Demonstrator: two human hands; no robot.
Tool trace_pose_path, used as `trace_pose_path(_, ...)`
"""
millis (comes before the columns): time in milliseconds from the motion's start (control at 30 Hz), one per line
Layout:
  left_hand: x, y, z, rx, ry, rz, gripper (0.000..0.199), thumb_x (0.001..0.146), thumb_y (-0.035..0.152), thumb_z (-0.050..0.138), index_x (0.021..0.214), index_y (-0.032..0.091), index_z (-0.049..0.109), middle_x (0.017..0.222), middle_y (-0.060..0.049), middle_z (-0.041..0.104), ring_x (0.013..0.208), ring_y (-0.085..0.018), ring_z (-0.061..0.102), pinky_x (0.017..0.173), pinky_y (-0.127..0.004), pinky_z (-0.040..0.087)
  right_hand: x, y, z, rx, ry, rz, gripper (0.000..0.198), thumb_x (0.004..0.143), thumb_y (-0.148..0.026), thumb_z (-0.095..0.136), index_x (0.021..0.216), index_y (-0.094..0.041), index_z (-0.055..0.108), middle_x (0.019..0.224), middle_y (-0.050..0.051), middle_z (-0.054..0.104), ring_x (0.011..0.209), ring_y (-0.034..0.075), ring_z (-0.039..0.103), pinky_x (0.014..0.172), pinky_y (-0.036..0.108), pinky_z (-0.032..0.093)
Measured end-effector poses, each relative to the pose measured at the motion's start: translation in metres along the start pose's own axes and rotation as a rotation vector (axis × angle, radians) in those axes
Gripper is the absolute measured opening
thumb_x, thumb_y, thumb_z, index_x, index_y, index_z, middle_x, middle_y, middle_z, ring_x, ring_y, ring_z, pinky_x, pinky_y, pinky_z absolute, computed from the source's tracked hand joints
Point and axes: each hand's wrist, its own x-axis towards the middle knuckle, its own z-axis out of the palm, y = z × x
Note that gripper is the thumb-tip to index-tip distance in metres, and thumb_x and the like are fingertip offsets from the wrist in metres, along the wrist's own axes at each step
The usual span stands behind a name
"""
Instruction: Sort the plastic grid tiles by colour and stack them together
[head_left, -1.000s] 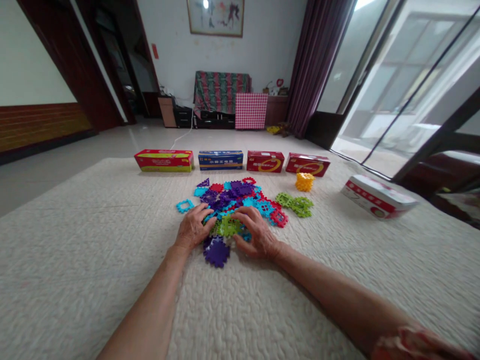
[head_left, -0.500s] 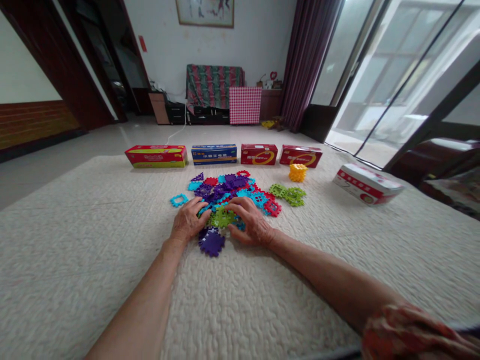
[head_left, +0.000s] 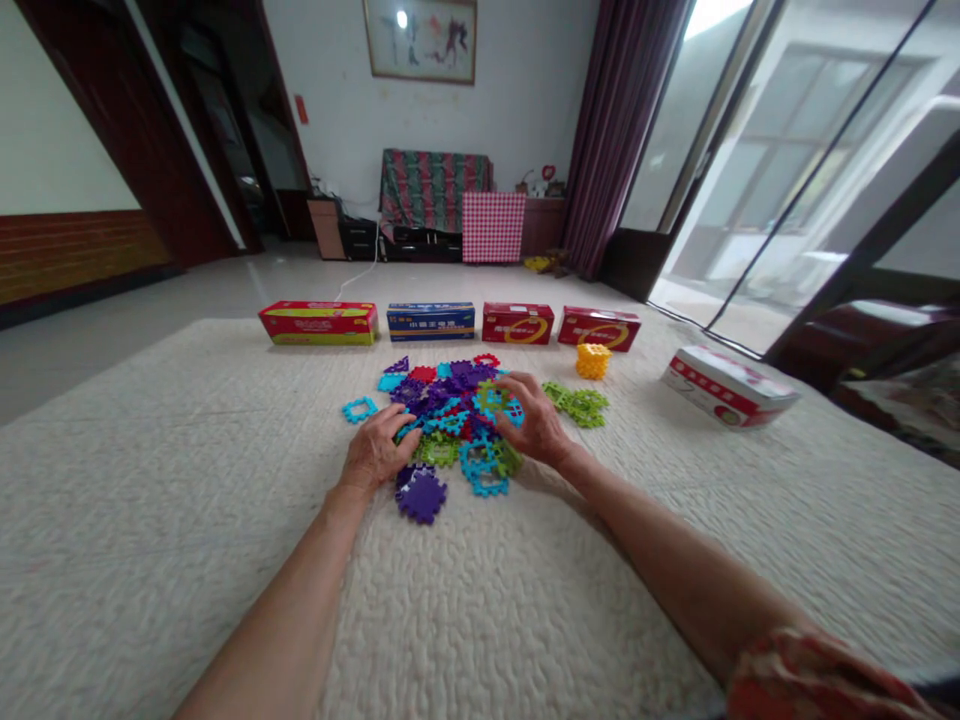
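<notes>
A loose heap of interlocking plastic building tiles (head_left: 420,402) in purple, blue, red and green lies before me. My left hand (head_left: 379,447) rests at the heap's left side, with thumb and fingers apart over a blue tile, and I see nothing gripped in it. My right hand (head_left: 534,418) pinches a green notched tile (head_left: 493,396) between thumb and fingers, above the heap's right side. Near my left thumb lies another green tile (head_left: 439,449). Closest to me sits a purple tile (head_left: 421,497). Blue frame tiles (head_left: 489,484) lie below my right hand.
A yellow assembled cube (head_left: 593,361) and several green tiles (head_left: 581,404) sit to the right. Along the back stand a red-and-yellow box (head_left: 319,324), a blue box (head_left: 431,322) and two red boxes. A white-and-red box (head_left: 731,387) is at the right.
My right hand has moved right and away from me, lifting a green tile and uncovering blue frame tiles. My left hand stays almost in place. The camera view has tilted up slightly.
</notes>
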Motion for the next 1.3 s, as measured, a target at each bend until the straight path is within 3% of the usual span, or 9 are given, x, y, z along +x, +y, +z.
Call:
trace_pose_path(167, 0.000, -0.001, 0.001, -0.011, 0.009, -0.001, 0.033, 0.085, 0.039, 0.054, 0.100, 0.018, 0.074, 0.119, -0.012, 0.068, 0.112, -0.027, 0.063, 0.102, -0.041, 0.048, -0.009, 0.073, -0.029, -0.290, 0.124, 0.285, 0.037, 0.073, -0.021, 0.055, 0.110, -0.017, 0.059, 0.110, 0.013, 0.058, 0.102, 0.027, 0.058, 0.091, 0.044, 0.050)
trace_pose_path(333, 0.000, -0.001, 0.000, -0.017, 0.001, -0.009, 0.035, 0.085, 0.041, 0.053, 0.100, 0.018, 0.074, 0.119, -0.012, 0.068, 0.113, -0.026, 0.062, 0.102, -0.041, 0.048, -0.027, 0.104, -0.036, -0.391, 0.075, 0.464, 0.042, 0.070, -0.024, 0.055, 0.110, -0.014, 0.062, 0.108, 0.015, 0.062, 0.097, 0.028, 0.059, 0.088, 0.043, 0.049)
trace_pose_path(633, 0.000, 0.000, -0.001, -0.011, 0.002, -0.006, 0.033, 0.085, 0.041, 0.052, 0.100, 0.020, 0.073, 0.119, -0.011, 0.068, 0.113, -0.026, 0.062, 0.102, -0.041, 0.048, -0.027, 0.106, -0.032, -0.482, 0.026, 0.484, 0.040, 0.074, -0.022, 0.053, 0.112, -0.014, 0.062, 0.113, 0.016, 0.064, 0.102, 0.029, 0.057, 0.092, 0.045, 0.042)
trace_pose_path(933, 0.000, 0.000, 0.000, 0.010, -0.007, 0.000, 0.032, 0.086, 0.040, 0.053, 0.101, 0.020, 0.073, 0.120, -0.010, 0.067, 0.112, -0.026, 0.062, 0.102, -0.040, 0.048, -0.027, 0.095, -0.034, -0.549, -0.018, 0.528, 0.032, 0.079, -0.026, 0.049, 0.104, -0.017, 0.068, 0.100, 0.013, 0.068, 0.093, 0.028, 0.058, 0.089, 0.044, 0.039)
trace_pose_path(1300, -0.002, 0.008, 0.000, 0.101, 0.024, 0.031, 0.028, 0.087, 0.034, 0.054, 0.102, 0.018, 0.071, 0.120, -0.012, 0.066, 0.112, -0.026, 0.061, 0.101, -0.041, 0.048, -0.042, 0.095, -0.035, -0.544, -0.018, 0.540, 0.028, 0.079, -0.024, 0.049, 0.098, -0.018, 0.069, 0.102, 0.011, 0.069, 0.094, 0.027, 0.057, 0.088, 0.043, 0.038)
